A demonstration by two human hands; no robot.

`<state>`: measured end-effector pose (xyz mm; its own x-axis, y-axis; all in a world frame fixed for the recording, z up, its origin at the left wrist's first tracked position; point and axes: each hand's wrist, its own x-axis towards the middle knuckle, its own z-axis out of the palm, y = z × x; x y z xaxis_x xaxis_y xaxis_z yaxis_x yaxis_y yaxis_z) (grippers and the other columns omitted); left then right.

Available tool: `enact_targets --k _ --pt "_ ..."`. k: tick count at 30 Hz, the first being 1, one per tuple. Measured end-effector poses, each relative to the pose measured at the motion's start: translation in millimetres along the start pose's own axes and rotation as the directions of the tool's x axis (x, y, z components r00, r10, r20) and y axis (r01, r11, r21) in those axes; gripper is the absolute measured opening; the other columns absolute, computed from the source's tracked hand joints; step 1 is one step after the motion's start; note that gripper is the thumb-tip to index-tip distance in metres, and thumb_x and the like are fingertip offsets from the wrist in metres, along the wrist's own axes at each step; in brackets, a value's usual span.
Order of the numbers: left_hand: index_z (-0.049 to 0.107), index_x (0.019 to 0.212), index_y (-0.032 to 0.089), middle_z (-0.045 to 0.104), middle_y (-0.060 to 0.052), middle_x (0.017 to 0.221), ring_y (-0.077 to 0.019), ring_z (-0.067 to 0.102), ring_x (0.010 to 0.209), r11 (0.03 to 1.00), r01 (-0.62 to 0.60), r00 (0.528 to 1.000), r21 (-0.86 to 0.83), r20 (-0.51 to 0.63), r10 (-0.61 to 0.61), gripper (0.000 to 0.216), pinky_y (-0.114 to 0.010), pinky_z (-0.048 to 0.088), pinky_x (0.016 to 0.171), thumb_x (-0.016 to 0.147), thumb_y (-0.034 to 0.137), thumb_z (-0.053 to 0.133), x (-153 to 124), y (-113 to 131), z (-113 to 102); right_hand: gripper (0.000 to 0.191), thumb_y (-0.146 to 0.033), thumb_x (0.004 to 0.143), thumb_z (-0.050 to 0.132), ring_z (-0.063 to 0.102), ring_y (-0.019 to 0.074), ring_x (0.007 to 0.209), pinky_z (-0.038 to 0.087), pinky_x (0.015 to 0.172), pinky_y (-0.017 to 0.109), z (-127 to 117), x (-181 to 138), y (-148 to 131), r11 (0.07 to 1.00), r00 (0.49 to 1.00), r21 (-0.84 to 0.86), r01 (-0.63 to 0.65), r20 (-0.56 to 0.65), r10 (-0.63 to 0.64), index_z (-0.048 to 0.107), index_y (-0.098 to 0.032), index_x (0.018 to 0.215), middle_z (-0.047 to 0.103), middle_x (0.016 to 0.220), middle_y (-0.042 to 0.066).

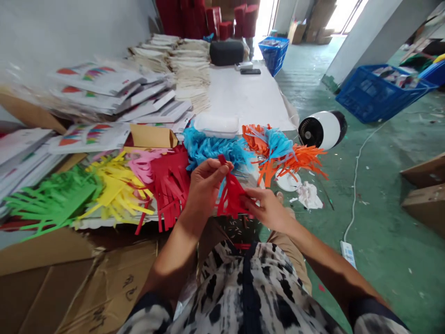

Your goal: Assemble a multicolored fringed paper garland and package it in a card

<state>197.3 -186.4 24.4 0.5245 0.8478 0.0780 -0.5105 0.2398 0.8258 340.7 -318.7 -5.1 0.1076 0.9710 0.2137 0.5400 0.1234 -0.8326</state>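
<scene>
A red paper tassel (231, 195) hangs between my two hands, above my lap. My left hand (208, 181) pinches its narrow top end between thumb and fingers. Lower down, the fingers of my right hand (266, 206) are closed on the fringe at its right side. Just beyond my hands lies a heap of blue fringed paper (217, 146). To the left are fringed sheets in red (170, 185), pink (144, 162), yellow (116, 190) and green (62, 197). Orange fringed paper (302, 160) with some light blue lies at the right table edge.
Printed white packets (97, 83) are piled at the left. A white tray (216, 124), a small cardboard box (151, 137) and a dark phone (250, 71) are on the table. A white fan (323, 130), blue crates (378, 93) and a power strip (348, 254) stand or lie on the floor at right.
</scene>
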Motion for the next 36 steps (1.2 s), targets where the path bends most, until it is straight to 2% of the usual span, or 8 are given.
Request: enact_targets --k 2,6,13,21,23,25,30,36 --pt "0.067 0.077 0.021 0.077 0.003 0.086 -0.0130 0.075 0.084 0.999 -0.036 0.999 -0.026 -0.019 0.036 0.032 -0.030 0.059 0.093 0.070 0.029 0.097 2 8 -5 0.023 -0.027 0.104 0.056 0.070 0.0173 0.077 0.054 0.074 0.031 -3 -3 8 0.996 0.999 -0.071 0.051 0.017 -0.050 0.076 -0.020 0.094 0.076 0.085 0.002" --pt "0.068 0.080 0.019 0.077 0.000 0.086 -0.0143 0.075 0.084 0.994 0.031 1.000 0.103 0.003 -0.031 0.028 -0.028 0.059 0.088 0.074 0.027 0.094 -3 10 -4 0.029 -0.029 0.103 0.062 0.069 0.0243 0.121 0.054 0.105 0.043 -24 5 1 0.993 0.977 -0.079 0.091 -0.184 -0.104 0.070 -0.025 0.130 0.074 0.131 0.009" --pt "0.076 0.079 0.018 0.075 -0.001 0.079 -0.0112 0.067 0.070 0.969 0.128 0.981 0.212 0.118 -0.156 0.024 -0.022 0.052 0.068 0.075 0.033 0.094 -11 -19 4 0.016 -0.040 0.099 0.071 0.072 0.0190 0.087 0.057 0.080 0.033 -25 36 -29 0.994 0.938 0.021 0.105 -0.334 -0.092 0.078 -0.025 0.098 0.077 0.093 0.002" --pt "0.079 0.080 0.017 0.077 -0.002 0.077 -0.0128 0.067 0.068 0.954 0.216 0.975 0.207 -0.097 -0.199 0.031 -0.023 0.050 0.067 0.070 0.041 0.096 -3 -37 -16 0.024 -0.041 0.104 0.063 0.072 0.0197 0.086 0.054 0.080 0.032 -26 101 14 0.985 0.962 -0.153 0.078 -0.249 -0.115 0.077 -0.024 0.095 0.078 0.092 0.002" --pt "0.079 0.079 0.017 0.077 -0.003 0.076 -0.0133 0.066 0.067 0.941 0.245 0.967 0.236 -0.136 -0.217 0.032 -0.023 0.048 0.064 0.068 0.042 0.096 -5 -39 -22 0.029 -0.038 0.107 0.055 0.071 0.0209 0.098 0.052 0.090 0.033 -35 142 29 0.921 0.963 -0.390 -0.016 -0.253 -0.091 0.078 -0.021 0.101 0.078 0.103 0.006" --pt "0.080 0.080 0.017 0.077 -0.003 0.078 -0.0140 0.066 0.068 0.928 0.267 0.961 0.259 -0.150 -0.235 0.033 -0.023 0.049 0.066 0.068 0.043 0.096 -10 -41 -29 0.036 -0.036 0.110 0.045 0.069 0.0222 0.112 0.049 0.098 0.033 -42 186 42 0.737 0.978 -0.652 -0.178 -0.203 0.056 0.076 -0.021 0.120 0.076 0.121 0.009" --pt "0.079 0.078 0.017 0.077 -0.004 0.076 -0.0144 0.065 0.066 0.916 0.332 0.943 0.225 -0.101 -0.317 0.033 -0.024 0.047 0.064 0.068 0.043 0.096 -21 -53 -41 0.032 -0.031 0.103 0.056 0.066 0.0329 0.125 0.045 0.104 0.044 -39 269 58 0.587 0.955 -0.761 -0.276 -0.150 0.255 0.079 -0.019 0.122 0.076 0.127 0.018" --pt "0.077 0.074 0.018 0.077 -0.004 0.077 -0.0148 0.067 0.066 0.938 0.328 0.945 0.115 -0.037 -0.326 0.032 -0.024 0.049 0.065 0.065 0.039 0.098 -17 -65 -53 0.027 -0.033 0.096 0.071 0.067 0.0286 0.121 0.046 0.109 0.049 -29 301 63 0.502 0.912 -0.812 -0.298 -0.086 0.402 0.077 -0.017 0.117 0.075 0.126 0.013"
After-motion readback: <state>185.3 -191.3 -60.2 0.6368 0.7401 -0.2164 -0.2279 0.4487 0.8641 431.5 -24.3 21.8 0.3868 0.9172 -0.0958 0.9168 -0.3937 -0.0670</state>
